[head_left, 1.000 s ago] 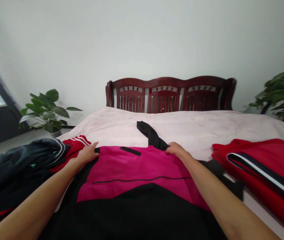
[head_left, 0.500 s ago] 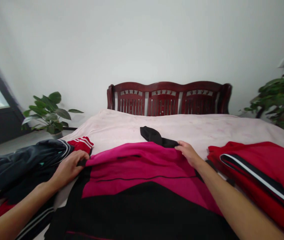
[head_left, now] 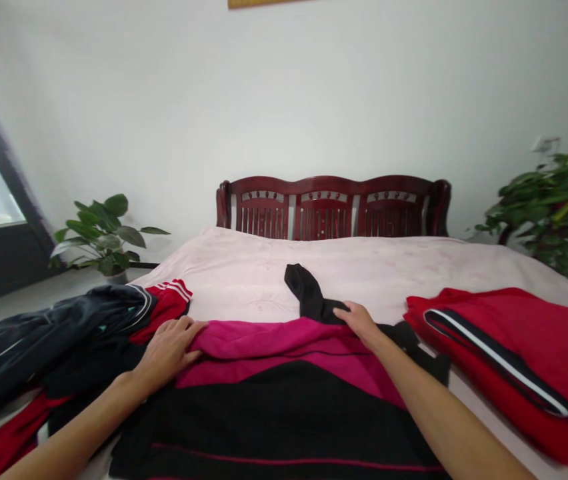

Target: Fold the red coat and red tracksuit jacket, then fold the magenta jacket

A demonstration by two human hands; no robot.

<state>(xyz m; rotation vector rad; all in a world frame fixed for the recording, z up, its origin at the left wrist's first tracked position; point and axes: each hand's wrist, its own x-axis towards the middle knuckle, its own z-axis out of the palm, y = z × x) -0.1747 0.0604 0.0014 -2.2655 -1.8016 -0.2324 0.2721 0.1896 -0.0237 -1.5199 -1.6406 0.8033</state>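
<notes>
A pink-and-black long-sleeved top lies across the bed in front of me, its pink part folded over along the far edge. My left hand is closed on the left end of that pink fold, thumb toward me. At the fold's right end, my right hand pinches the fabric where a black sleeve begins. The sleeve bends away from me onto the sheet. More black fabric of the top shows to the right of my right wrist.
To the left is a loose heap of dark navy clothes with red striped pieces. Folded red clothes with a navy-and-white stripe lie on the right. Beyond the pale bed sheet stands a dark red wooden headboard. Potted plants flank the bed.
Both hands have come nearer to me and closer together, drawing the pink far edge in over the top. The black sleeve has swung more upright, and my view has tilted up slightly.
</notes>
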